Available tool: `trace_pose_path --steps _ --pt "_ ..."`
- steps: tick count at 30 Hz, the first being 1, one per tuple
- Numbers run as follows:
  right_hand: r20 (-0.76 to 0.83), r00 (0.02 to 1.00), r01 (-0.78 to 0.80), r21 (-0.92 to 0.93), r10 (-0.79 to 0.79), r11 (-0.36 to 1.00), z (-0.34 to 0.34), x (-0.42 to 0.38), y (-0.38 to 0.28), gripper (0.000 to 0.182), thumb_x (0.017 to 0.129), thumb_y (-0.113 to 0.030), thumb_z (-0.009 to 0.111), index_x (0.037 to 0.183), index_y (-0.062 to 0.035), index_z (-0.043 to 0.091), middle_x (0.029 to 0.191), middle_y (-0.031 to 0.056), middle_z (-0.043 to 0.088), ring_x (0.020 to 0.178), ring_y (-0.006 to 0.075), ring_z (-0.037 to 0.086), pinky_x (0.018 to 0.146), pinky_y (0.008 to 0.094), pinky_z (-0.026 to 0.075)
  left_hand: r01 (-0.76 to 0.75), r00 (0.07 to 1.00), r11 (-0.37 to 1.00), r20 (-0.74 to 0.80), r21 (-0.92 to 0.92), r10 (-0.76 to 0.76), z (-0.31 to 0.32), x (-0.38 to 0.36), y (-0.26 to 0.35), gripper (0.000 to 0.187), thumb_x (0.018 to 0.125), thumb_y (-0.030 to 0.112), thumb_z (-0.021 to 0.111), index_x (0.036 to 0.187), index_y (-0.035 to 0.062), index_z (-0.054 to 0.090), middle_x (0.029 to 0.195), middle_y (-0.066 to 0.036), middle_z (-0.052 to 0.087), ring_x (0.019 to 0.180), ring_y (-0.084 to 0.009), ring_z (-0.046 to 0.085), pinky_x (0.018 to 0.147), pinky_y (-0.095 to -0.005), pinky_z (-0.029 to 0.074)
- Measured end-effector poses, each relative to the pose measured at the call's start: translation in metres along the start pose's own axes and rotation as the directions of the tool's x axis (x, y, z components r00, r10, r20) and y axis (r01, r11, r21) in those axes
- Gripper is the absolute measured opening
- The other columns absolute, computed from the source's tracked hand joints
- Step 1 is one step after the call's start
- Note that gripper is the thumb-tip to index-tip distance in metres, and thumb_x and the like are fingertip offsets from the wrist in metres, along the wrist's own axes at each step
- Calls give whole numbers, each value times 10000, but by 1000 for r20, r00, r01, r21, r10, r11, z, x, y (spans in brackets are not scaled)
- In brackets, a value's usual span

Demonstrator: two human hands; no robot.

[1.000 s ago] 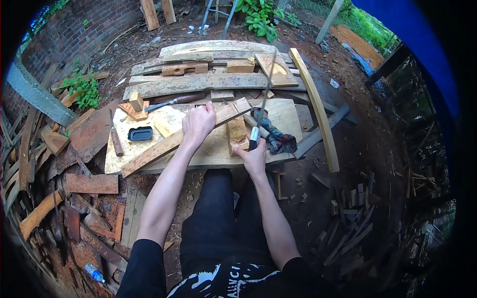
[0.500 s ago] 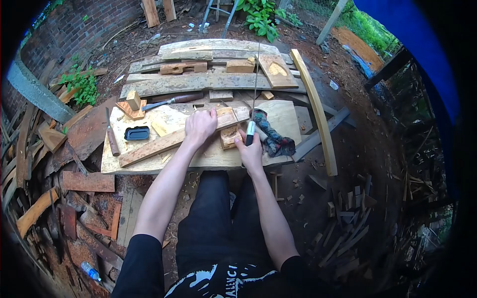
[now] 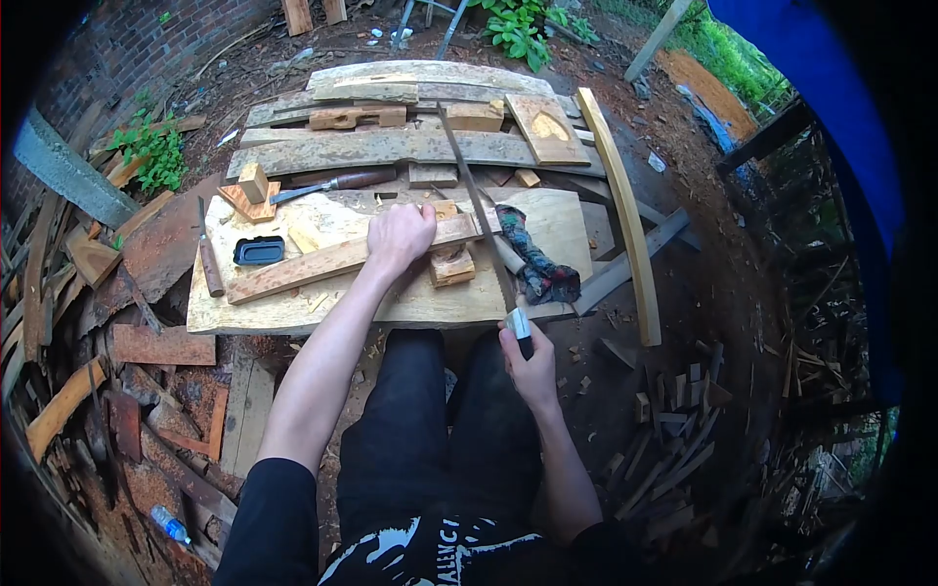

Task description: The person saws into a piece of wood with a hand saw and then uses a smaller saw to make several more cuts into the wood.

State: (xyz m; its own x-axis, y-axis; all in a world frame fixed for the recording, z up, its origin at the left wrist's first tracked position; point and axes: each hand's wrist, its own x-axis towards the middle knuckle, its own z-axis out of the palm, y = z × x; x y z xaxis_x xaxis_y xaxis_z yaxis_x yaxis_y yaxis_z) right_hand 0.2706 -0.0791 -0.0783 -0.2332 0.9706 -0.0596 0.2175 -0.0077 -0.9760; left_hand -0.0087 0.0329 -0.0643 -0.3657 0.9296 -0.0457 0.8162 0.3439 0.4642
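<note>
My left hand [image 3: 399, 234] presses down on a long wooden slat [image 3: 293, 269] that lies slanted across the board table [image 3: 293, 311]. My right hand [image 3: 528, 356] grips the white-and-black handle of a hand saw [image 3: 479, 220]. The handle sits at the table's near edge. The thin blade runs up and away across the slat's right end, just right of my left hand. A small carved wood block [image 3: 451, 266] sits under the slat near the blade.
On the table lie a black tray [image 3: 259, 251], a chisel [image 3: 208, 262], a brown-handled tool [image 3: 332, 183], small wood blocks [image 3: 252, 184] and a rag [image 3: 535, 264]. Planks are stacked behind. A pale curved plank [image 3: 620, 210] leans at the right. Wood scraps cover the ground.
My right hand pulled the saw handle back toward me, off the table's near edge, and the blade now slants left across the slat. My left hand stayed on the slat.
</note>
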Motion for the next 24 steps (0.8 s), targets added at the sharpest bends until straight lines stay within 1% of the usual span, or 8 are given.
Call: trace_pose_path --steps 2,3,6,13,16,19,22,24 --pt "63 997 -43 55 39 998 0 -6 3 287 1039 -257 648 1093 25 663 780 -20 584 716 56 536 651 255 442 13 1000 1000 2 3 -13 -1 0 1 613 1009 422 415 895 -64 770 920 -316 725 902 -452 731 843 -522 561" --pt "88 991 -114 125 104 986 2 -10 -5 324 1064 -301 600 1085 17 657 715 -24 544 635 47 493 566 243 385 26 1000 1000 1 3 -26 -2 -1 1 609 1003 424 421 897 -64 770 925 -315 726 910 -449 731 847 -520 560" --pt "77 991 -115 112 107 987 7 -16 -3 347 1083 -323 552 1077 8 654 651 -31 497 576 37 447 512 248 334 49 999 999 -1 -3 -49 -4 -2 3 604 993 430 435 904 -64 770 934 -314 727 916 -448 731 853 -515 557" --pt "-3 992 -130 37 130 991 12 -43 -18 367 1098 -327 508 1050 9 647 622 -38 464 556 32 420 503 251 316 93 995 995 -29 -21 -93 -5 -3 7 599 990 427 438 893 -61 772 929 -308 730 913 -444 733 847 -511 557" --pt "27 986 -167 63 165 984 12 -38 -22 365 1100 -323 501 1017 6 634 620 -44 443 558 31 406 502 256 306 86 996 996 -28 -17 -87 -4 -3 4 598 991 426 438 892 -60 772 930 -305 732 914 -440 734 848 -508 558" --pt "13 993 -121 8 121 993 21 -12 -20 400 1102 -363 494 961 -10 619 613 -46 425 545 35 383 491 266 294 63 998 998 -10 -10 -63 -4 -2 3 598 994 420 433 892 -60 774 932 -304 732 912 -438 735 851 -502 560" --pt "59 995 -78 -42 81 996 28 22 -9 483 1114 -436 416 1056 -10 636 594 -35 454 468 39 393 434 225 305 66 998 998 -12 -15 -67 -4 -3 4 595 996 412 423 899 -58 776 931 -301 734 913 -435 737 852 -498 562" --pt "61 992 -111 -3 111 994 31 34 -13 487 1114 -440 417 1053 -9 636 589 -35 452 465 40 396 433 225 306 117 992 993 -48 -33 -118 -3 -4 6 592 996 402 415 906 -58 776 930 -298 736 914 -434 737 850 -496 564"
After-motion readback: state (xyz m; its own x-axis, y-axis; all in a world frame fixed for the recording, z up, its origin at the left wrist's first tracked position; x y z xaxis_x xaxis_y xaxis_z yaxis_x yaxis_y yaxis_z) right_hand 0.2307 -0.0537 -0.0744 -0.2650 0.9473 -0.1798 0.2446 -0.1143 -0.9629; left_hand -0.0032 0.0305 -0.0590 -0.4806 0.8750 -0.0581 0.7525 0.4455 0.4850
